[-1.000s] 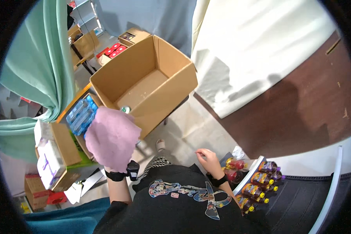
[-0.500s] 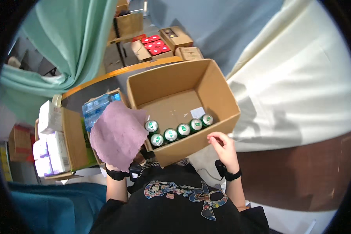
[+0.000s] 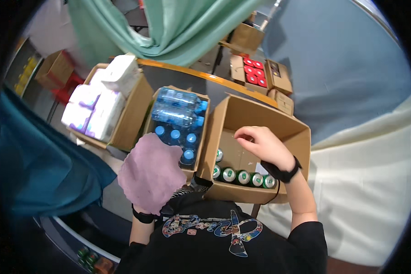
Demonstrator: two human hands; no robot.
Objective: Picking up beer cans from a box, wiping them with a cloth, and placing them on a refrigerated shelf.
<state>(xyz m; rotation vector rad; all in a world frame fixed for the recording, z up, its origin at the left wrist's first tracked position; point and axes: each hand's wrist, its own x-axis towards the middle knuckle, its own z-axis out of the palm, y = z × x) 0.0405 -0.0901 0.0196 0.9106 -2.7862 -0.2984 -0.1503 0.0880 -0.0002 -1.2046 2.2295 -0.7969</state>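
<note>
A pink-purple cloth (image 3: 150, 171) covers my left hand above my watch-banded wrist; its fingers are hidden. Just beyond it, a carton (image 3: 203, 102) holds clear blue-capped water bottles (image 3: 173, 118), some lying on top. My right hand (image 3: 258, 144) hovers over the large open cardboard box (image 3: 278, 130), fingers loosely curled with thumb and index apart, nothing visible in them. Several green cans (image 3: 243, 177) stand along that box's near wall, below my hand.
Left, a box (image 3: 132, 116) holds white wrapped packs (image 3: 102, 105). Behind the orange-edged surface (image 3: 192, 73) are cartons with red-topped items (image 3: 255, 73). Green (image 3: 178, 32), blue (image 3: 333, 68) and white (image 3: 365, 192) curtains surround the area. Drinks (image 3: 89, 258) sit at lower left.
My view has swung left toward the table, bringing the water carton and white packs into fuller view. My right hand has moved forward over the large box. The cloth remains over my left hand.
</note>
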